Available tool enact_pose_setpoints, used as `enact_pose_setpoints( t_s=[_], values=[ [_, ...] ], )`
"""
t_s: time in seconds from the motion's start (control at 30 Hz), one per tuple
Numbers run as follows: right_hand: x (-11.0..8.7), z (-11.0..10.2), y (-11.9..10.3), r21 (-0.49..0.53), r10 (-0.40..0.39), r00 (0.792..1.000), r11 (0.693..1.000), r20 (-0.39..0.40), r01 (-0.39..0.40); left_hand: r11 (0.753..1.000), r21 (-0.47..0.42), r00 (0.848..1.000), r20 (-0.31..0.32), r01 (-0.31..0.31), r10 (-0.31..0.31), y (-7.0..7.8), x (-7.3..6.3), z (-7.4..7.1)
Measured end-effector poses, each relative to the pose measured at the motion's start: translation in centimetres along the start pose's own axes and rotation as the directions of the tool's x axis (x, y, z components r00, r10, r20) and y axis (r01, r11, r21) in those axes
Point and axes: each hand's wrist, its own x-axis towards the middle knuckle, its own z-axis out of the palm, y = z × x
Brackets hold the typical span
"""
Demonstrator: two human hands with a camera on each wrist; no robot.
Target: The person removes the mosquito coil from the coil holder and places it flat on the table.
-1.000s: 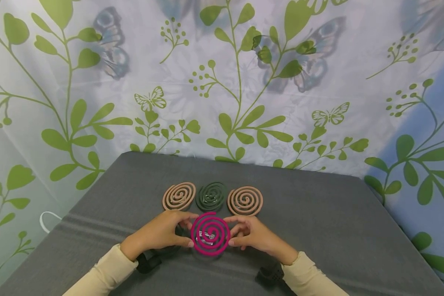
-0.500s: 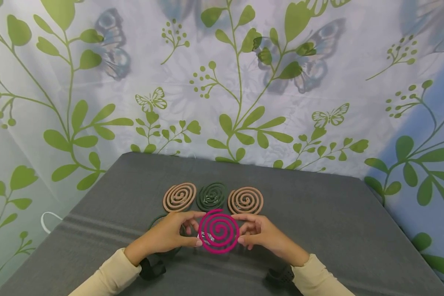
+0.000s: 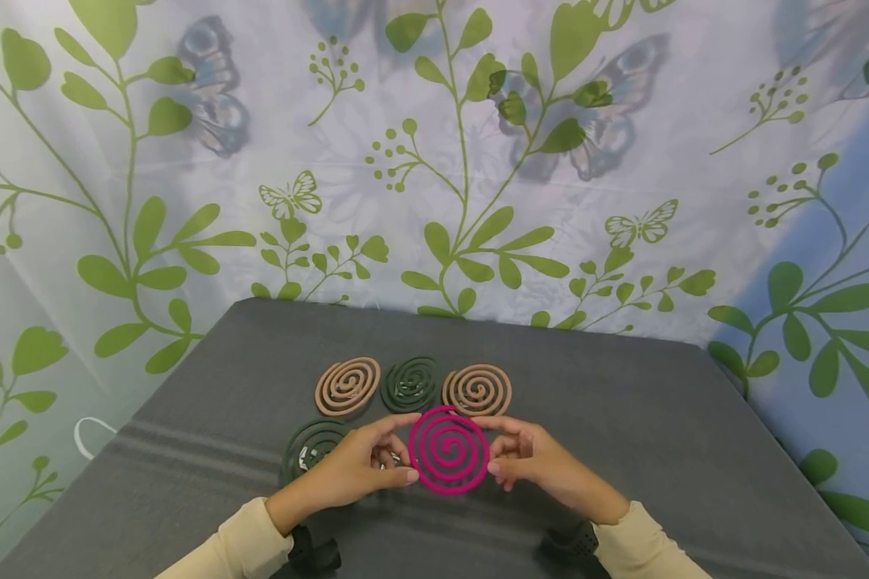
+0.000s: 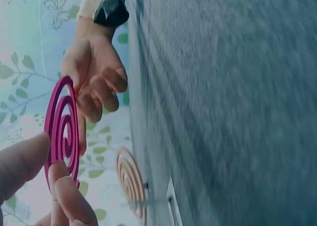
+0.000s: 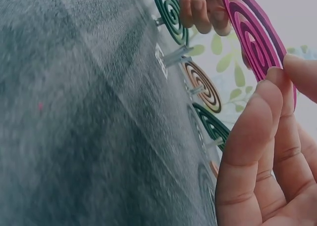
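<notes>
A pink mosquito coil is held up over the table, its spiral facing the head camera. My left hand pinches its left edge between thumb and fingers. On the opposite edge, my right hand grips it the same way, as the right wrist view also shows. Partly hidden behind the left hand is a dark green coil. Beneath the pink coil, a bare metal stand appears in the right wrist view.
Behind the hands stand a tan coil, another dark green coil and a second tan coil in a row. Grey cloth covers the table. A leaf-printed curtain hangs at the table's far edge.
Both hands have carried the pink coil to the right and slightly upward. More of the front-left green coil now shows beside the left hand.
</notes>
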Motion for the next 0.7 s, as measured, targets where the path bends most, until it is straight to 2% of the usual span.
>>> enact_pose_setpoints(
  t_s=[0.3, 0.47, 0.7],
  values=[
    [-0.9, -1.3, -0.6, 0.002, 0.000, 1.000, 1.000, 0.001, 0.000, 0.997, -0.081, 1.000, -0.014, 0.001, -0.002, 0.1, 1.0, 1.7],
    [-1.4, -2.1, -0.7, 0.019, -0.010, 1.000, 1.000, 0.008, 0.010, 0.997, -0.074, 0.999, -0.039, 0.004, -0.007, 0.3, 1.7, 2.5],
    [-2.1, -3.2, -0.9, 0.010, -0.067, 0.998, 0.998, 0.002, 0.067, 0.998, -0.068, 0.998, -0.064, -0.004, -0.001, 0.5, 2.8, 3.8]
  ],
)
